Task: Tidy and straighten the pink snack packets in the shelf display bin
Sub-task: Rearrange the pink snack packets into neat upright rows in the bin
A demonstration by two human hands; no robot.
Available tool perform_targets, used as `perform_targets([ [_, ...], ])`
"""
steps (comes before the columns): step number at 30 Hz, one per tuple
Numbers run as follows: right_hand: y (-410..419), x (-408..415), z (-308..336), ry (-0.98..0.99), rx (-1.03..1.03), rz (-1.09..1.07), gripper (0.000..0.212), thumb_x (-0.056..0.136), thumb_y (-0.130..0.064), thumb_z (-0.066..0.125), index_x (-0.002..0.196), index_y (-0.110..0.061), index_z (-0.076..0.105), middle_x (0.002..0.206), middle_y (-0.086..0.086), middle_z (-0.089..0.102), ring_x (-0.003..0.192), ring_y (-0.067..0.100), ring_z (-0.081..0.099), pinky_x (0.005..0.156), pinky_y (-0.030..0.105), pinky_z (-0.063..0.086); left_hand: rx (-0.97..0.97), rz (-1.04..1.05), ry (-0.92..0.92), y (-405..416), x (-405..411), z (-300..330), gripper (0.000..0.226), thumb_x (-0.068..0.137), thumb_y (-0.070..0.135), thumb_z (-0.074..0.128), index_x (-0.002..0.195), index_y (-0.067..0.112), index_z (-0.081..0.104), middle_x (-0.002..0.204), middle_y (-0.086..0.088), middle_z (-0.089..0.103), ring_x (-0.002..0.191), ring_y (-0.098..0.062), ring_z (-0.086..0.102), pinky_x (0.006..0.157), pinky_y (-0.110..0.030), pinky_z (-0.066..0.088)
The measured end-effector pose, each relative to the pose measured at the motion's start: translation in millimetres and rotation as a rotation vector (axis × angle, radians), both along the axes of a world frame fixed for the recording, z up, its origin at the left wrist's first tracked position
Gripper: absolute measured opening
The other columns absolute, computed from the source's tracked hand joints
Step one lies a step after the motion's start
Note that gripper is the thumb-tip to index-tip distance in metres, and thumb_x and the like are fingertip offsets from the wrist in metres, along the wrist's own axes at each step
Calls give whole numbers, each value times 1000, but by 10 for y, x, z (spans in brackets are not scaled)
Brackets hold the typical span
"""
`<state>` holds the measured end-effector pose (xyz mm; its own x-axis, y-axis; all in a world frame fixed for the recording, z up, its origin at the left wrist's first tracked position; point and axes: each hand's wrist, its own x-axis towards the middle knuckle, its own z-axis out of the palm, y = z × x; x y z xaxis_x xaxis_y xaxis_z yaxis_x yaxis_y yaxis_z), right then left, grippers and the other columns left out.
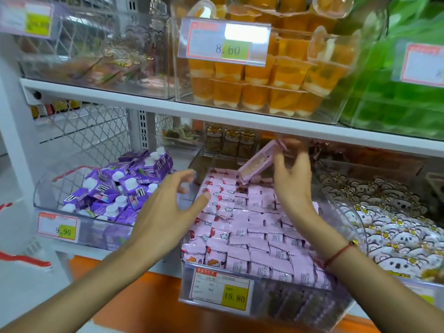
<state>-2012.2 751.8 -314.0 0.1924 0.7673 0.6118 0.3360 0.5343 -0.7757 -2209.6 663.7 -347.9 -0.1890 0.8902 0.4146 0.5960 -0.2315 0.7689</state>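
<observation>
Pink packet [258,164] tilts above the bin [341,306], pinched in my right hand [292,181]; my left hand [165,203] hovers spread wide.

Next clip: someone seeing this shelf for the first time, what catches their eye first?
Probably the two hands over the clear bin of pink packets at centre: the right hand holds one pink packet lifted above the rows, the left hand hovers open. Above, orange jelly cups sit behind an 8.60 price tag.

2 hands [168,203], 1 raised pink packet [258,164], 3 price tags [224,42].
</observation>
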Motion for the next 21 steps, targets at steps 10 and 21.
perform_targets([
  [10,-520,14,145,417,-546,396,31,89,-34,60,97,-4,65,78,6,71,63,7,67,62,15,54,355,-293,29,-66,249,169,33,82,22,72,112,33,66,110,18,65,95,0,61,80,-14,47],
  [21,-609,96,103,-105,-261,539,30,77,-35,72,105,-27,66,95,-12,69,81,1,64,70,15,50,-71,-285,-677,-6,300,273,44,88,54,47,72,23,74,79,3,76,72,-12,73,45,-19,52],
])
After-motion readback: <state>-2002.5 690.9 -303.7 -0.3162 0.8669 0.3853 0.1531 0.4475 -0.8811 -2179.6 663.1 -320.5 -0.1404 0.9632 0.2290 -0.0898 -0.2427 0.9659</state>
